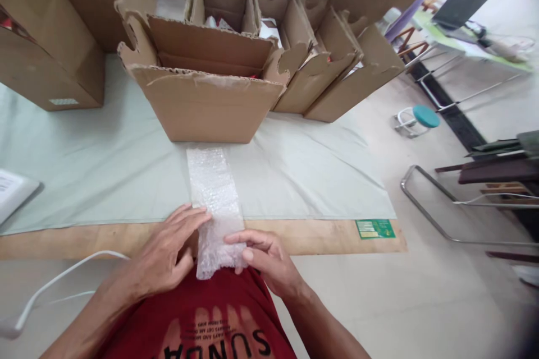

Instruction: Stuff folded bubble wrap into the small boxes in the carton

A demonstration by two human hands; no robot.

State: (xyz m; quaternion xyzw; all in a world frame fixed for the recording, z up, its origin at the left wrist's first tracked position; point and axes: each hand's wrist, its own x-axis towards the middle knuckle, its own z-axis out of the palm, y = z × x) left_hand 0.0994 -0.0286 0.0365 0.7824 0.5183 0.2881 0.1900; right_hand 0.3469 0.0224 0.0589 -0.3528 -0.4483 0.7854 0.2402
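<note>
A strip of clear bubble wrap point(214, 185) lies lengthwise on the table, its near end hanging past the front edge over my red shirt. My left hand point(179, 238) rests at the strip's left side, fingers stretched out and their tips touching it; the thumb is apart. On the right side, my right hand point(267, 261) grips the near part of the wrap, index finger and thumb on top and other fingers partly hidden beneath the edge. Just beyond the strip's far end stands an open cardboard box point(210, 104).
Behind stand several narrow cardboard bins point(324, 76) with items inside. Another carton point(50, 45) is at the left, above a white device point(14, 193). A green card point(375, 229) lies on the wooden edge. A teal stool point(425, 116) and metal-framed chair point(433, 210) are at the right.
</note>
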